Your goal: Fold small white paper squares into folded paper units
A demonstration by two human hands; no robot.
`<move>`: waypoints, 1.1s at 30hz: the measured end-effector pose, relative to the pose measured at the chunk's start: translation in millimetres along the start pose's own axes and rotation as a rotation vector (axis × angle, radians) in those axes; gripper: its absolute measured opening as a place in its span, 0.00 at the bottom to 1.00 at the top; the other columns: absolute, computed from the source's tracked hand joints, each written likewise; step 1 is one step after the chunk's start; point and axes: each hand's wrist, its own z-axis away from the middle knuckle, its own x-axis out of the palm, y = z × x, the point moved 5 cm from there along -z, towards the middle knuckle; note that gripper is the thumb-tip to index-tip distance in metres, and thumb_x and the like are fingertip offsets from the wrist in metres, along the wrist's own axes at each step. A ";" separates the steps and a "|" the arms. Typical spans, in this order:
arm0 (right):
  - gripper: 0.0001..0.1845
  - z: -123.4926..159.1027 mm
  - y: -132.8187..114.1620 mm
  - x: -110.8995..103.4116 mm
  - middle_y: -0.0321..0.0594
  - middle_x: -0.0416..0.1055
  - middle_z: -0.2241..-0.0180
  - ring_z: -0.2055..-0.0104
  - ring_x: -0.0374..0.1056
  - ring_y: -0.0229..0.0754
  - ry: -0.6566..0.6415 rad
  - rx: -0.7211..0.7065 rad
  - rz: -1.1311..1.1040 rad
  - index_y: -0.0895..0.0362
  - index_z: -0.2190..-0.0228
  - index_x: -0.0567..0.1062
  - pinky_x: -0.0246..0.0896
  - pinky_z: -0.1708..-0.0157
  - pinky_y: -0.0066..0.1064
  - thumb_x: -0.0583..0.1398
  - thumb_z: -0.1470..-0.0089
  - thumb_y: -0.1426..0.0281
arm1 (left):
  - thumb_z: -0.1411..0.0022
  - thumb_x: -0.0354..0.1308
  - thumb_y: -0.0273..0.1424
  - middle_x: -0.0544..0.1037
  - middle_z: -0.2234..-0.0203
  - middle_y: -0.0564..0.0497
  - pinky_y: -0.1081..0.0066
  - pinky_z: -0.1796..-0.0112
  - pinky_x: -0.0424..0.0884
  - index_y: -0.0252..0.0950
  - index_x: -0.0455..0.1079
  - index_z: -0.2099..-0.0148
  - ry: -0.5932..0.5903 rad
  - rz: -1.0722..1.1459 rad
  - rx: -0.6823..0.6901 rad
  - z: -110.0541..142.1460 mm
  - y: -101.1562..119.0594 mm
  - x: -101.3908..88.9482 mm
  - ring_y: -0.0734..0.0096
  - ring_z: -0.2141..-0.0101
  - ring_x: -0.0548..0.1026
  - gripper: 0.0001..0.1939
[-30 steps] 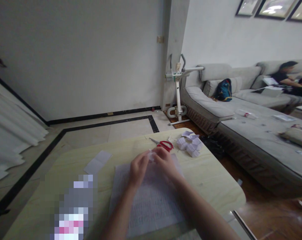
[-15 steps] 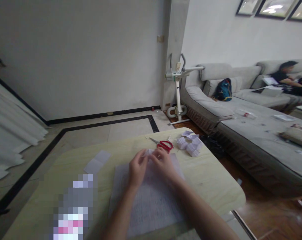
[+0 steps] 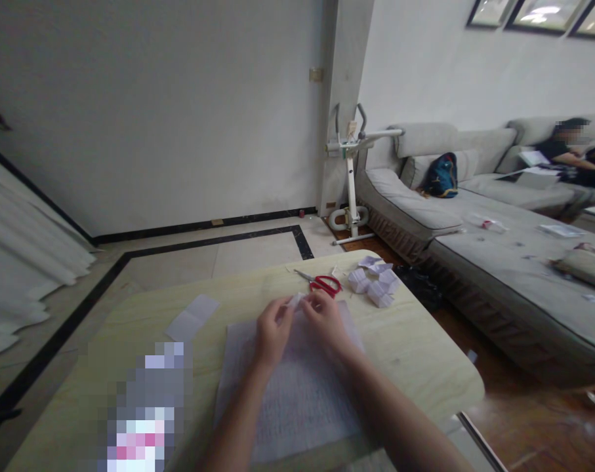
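Between my two hands is a small folded piece of white paper, pinched from both sides. My left hand has its fingers closed on the left edge of it, and my right hand grips the right edge. The fingers cover much of the paper, so its exact shape is hidden. Beneath my hands and forearms lies a large sheet of paper with faint writing. Just beyond my right hand rest scissors with red handles.
Several folded paper pieces sit at the table's far right corner. A creased paper lies on the table at left, near a pixelated item. Beyond stand an exercise machine and a grey sofa, where a person sits.
The folded paper has shifted and tilted slightly between my fingertips. Both hands stay in nearly the same place, still pinching it.
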 end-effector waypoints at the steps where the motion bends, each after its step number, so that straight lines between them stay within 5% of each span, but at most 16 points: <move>1: 0.05 0.2 -1.6 -0.2 0.37 0.66 0.76 0.74 0.61 0.36 0.001 -0.015 0.002 0.58 0.78 0.70 0.55 0.74 0.26 0.57 0.52 0.74 | 0.42 0.55 0.35 0.78 0.63 0.45 0.69 0.61 0.73 0.34 0.72 0.56 0.007 -0.007 0.000 -0.2 -0.5 -0.4 0.66 0.63 0.77 0.13; 16: 0.06 0.1 -5.7 1.0 0.36 0.65 0.76 0.74 0.60 0.36 -0.047 -0.064 0.008 0.58 0.79 0.69 0.55 0.74 0.26 0.56 0.53 0.76 | 0.43 0.57 0.35 0.79 0.65 0.45 0.71 0.64 0.74 0.35 0.72 0.56 0.030 -0.043 0.002 0.0 -8.5 -1.1 0.66 0.65 0.77 0.14; 33: 0.05 2.7 -10.5 -0.6 0.35 0.64 0.77 0.74 0.59 0.36 -0.028 -0.094 0.016 0.58 0.79 0.67 0.54 0.74 0.26 0.56 0.53 0.76 | 0.42 0.55 0.26 0.76 0.66 0.47 0.72 0.65 0.72 0.35 0.69 0.57 0.053 -0.297 0.274 1.8 14.9 -0.1 0.70 0.67 0.75 0.10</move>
